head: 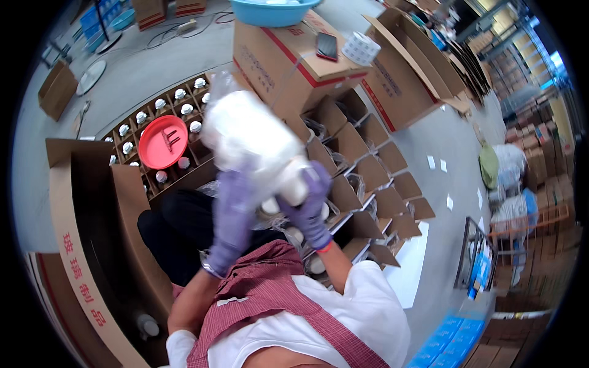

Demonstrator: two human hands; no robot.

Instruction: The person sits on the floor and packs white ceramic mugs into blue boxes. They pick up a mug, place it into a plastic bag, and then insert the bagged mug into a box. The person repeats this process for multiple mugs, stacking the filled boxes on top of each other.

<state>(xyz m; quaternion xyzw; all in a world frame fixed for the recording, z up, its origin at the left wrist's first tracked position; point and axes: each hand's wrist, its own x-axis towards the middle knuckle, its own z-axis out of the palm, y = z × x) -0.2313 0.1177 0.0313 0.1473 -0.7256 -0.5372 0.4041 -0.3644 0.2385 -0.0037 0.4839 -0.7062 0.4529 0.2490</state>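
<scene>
My two hands wear purple gloves and hold a large white bottle-like container (257, 129) in a clear plastic bag (223, 85). It is motion-blurred, so its exact kind is hard to tell. My left hand (234, 198) grips the bag and the container's near left side. Around the narrower near end closes my right hand (309, 202). Under the hands, several pale round tops show between my legs and the divided cartons. Left of the container, a red plastic dish (163, 142) with small dark red pieces rests on a partitioned carton of bottles with silvery-white caps (195, 126).
Small open cartons (363, 170) with plastic film stand at right. Ahead, a large carton (276, 64) bears a blue basin (276, 13), a phone (326, 47) and a label roll (361, 48). An open carton (83, 257) flanks my left side. A cable (165, 37) crosses the floor.
</scene>
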